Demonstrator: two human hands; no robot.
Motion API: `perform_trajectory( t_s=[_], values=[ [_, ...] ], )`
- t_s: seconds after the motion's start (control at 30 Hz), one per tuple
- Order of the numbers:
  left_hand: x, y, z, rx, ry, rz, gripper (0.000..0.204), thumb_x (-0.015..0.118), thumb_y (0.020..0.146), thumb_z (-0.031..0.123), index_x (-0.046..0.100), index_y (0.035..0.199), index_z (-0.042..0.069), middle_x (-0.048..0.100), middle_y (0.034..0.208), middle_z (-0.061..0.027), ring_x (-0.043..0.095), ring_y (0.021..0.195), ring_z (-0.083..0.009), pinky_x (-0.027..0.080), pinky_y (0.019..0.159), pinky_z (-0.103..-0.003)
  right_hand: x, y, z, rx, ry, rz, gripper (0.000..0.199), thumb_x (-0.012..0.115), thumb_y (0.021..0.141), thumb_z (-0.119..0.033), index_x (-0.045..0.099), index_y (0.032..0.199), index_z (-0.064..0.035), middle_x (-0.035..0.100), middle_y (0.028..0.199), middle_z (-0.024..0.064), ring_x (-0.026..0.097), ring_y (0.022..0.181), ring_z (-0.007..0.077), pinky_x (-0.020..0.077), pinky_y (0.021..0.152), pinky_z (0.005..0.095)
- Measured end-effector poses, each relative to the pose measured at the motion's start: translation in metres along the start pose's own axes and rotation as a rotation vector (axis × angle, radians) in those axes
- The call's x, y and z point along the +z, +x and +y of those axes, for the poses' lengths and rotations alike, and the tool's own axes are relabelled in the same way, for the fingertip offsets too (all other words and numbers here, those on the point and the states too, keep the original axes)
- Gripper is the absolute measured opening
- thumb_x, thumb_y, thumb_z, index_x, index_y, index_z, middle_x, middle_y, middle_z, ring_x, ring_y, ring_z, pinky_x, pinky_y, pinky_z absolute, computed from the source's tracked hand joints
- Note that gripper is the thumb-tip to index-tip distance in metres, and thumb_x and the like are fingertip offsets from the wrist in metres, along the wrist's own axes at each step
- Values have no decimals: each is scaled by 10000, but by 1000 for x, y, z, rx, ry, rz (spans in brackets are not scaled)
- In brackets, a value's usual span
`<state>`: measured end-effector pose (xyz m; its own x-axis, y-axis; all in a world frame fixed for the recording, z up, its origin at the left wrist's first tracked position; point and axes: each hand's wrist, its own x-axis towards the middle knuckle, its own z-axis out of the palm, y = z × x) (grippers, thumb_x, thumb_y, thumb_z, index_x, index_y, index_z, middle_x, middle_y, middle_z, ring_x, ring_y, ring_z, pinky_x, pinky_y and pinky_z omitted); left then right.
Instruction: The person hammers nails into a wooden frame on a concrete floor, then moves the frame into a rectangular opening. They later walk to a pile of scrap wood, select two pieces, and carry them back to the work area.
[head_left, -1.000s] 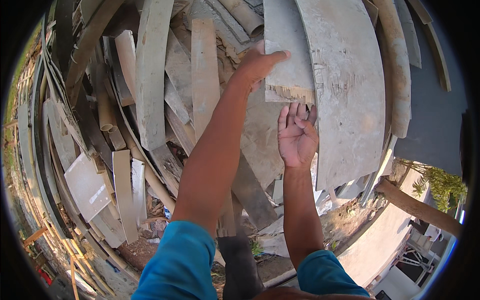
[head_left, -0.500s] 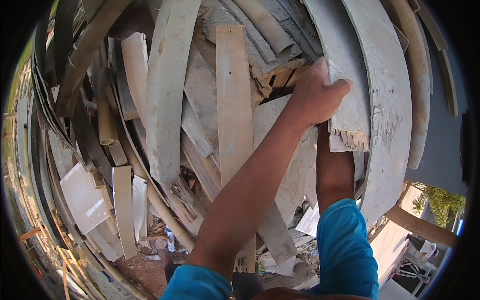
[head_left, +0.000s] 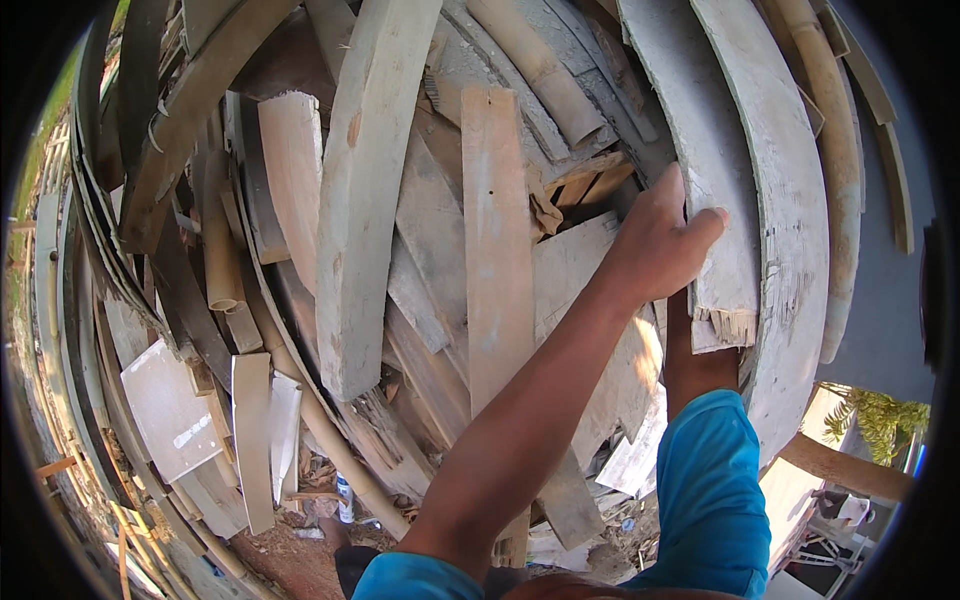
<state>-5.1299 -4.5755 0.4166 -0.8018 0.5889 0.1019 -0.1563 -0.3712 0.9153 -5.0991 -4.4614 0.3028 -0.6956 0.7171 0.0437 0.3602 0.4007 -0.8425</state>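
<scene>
My left hand (head_left: 668,232) is closed on the left edge of a long, weathered plank (head_left: 722,230), its thumb on the upper face. The plank's splintered near end hangs over my right forearm (head_left: 695,372). That forearm passes up beneath the plank, which hides my right hand and its fingers. Right beside the held plank lies a second long grey board (head_left: 790,290) with a chipped surface. My left forearm crosses above a pale narrow board (head_left: 495,240) with a small dark hole.
Stacked boards surround my arms, among them a thick grey beam (head_left: 370,220). A bamboo pole (head_left: 540,70) lies at the far side, another (head_left: 810,110) at the right. A white sheet piece (head_left: 178,410) rests at the left. Debris and a small can (head_left: 344,498) lie on the ground.
The pile has shifted downward and slightly right in the picture, as the view moved. My left hand keeps its grip on the plank, and my right hand stays hidden.
</scene>
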Motion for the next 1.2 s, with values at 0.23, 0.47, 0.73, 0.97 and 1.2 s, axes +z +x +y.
perform_trajectory(
  t_s=[0.23, 0.47, 0.73, 0.97, 1.2],
  values=[
    [0, 0, 10, 13, -64, -25, 415, 590, 861, 273, 525, 1124, -41, 607, 1076, -230, 573, 1015, -319, 423, 937, -409, -3, -20, -13, -50, -27, -29, 380, 669, 862, -59, 537, 1218, -70, 611, 1174, 69, 600, 1084, 211, 486, 915, 389],
    [12, 1, 3, -7, -145, -57, 428, 573, 870, 248, 531, 1188, -35, 614, 1074, -145, 550, 1011, -223, 415, 935, -356, 3, -45, -19, -151, -73, -9, 385, 684, 857, -70, 537, 1213, -63, 617, 1154, 72, 605, 1070, 210, 486, 907, 385],
    [9, 1, -2, -20, -150, -20, 394, 571, 871, 277, 561, 1116, -32, 630, 1029, -162, 563, 951, -237, 427, 898, -365, 12, -75, -23, -180, -62, 14, 392, 700, 853, -82, 536, 1207, -56, 623, 1132, 74, 610, 1054, 209, 487, 897, 380],
    [10, 0, 4, -45, -113, 10, 369, 573, 878, 264, 573, 1099, -32, 643, 1006, -153, 577, 927, -229, 440, 875, -357, -15, -107, -10, 157, 405, 132, 399, 714, 848, -92, 535, 1202, -49, 629, 1113, 77, 615, 1040, 208, 487, 889, 376],
    [9, 1, 0, -98, -110, 12, 358, 572, 884, 260, 574, 1075, -42, 641, 993, -155, 571, 912, -226, 438, 875, -355, -94, -203, 3, 535, 912, 51, 449, 705, 852, -142, 524, 1248, -30, 639, 1101, 108, 639, 1008, 200, 548, 792, 351]
  ],
)
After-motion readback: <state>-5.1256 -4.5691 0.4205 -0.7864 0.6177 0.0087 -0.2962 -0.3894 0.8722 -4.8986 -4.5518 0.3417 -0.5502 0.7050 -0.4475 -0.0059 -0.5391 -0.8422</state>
